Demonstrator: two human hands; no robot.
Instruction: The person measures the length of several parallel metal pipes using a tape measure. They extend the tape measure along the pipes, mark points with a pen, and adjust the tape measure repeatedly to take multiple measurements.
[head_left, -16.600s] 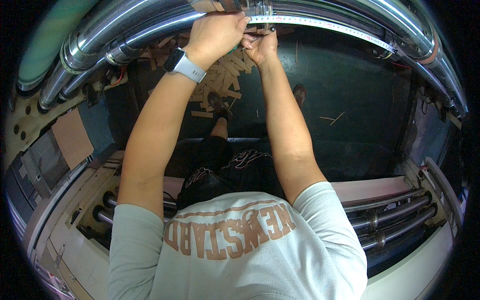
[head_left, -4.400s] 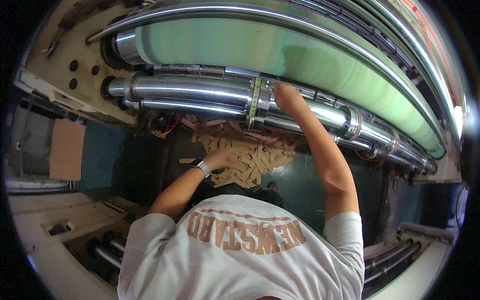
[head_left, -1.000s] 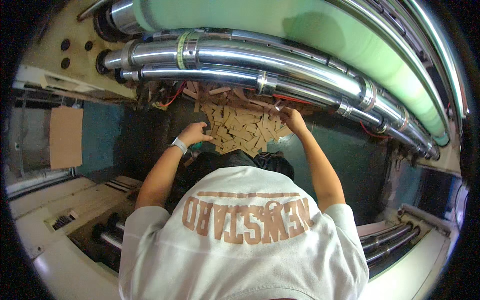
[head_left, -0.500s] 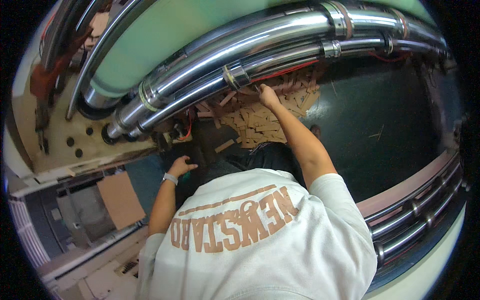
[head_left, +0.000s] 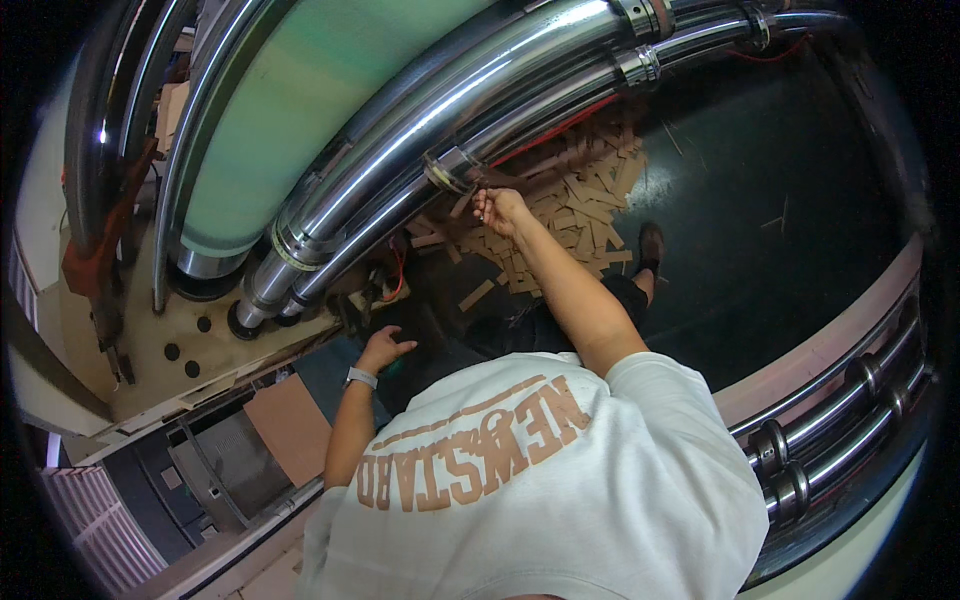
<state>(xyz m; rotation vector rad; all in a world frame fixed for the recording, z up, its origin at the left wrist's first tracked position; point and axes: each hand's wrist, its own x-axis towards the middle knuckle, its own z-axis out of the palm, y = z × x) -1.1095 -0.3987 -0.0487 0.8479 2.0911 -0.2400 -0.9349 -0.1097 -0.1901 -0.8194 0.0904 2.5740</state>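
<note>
My right hand (head_left: 497, 208) is closed, its fingers curled just below a metal collar (head_left: 452, 170) on the lower steel shaft (head_left: 385, 215). Whatever the fingers may grip is too small to tell, and contact with the collar is unclear. Lower and to the left, my left hand (head_left: 385, 350) hangs with fingers apart and nothing in it, a pale band (head_left: 361, 377) round its wrist. It is nearest to the machine's side frame.
A thicker chrome shaft (head_left: 470, 95) and a large green roller (head_left: 290, 110) run above. Cardboard strips (head_left: 575, 220) lie heaped on the dark floor under the shafts. A red cable (head_left: 398, 275) hangs near the frame (head_left: 225, 350). More rollers (head_left: 840, 420) stand behind at right.
My right hand has moved left, closer to the collar, and its fingers have turned inward. The whole view has shifted, and a shoe now shows at right. My left hand remains open.
</note>
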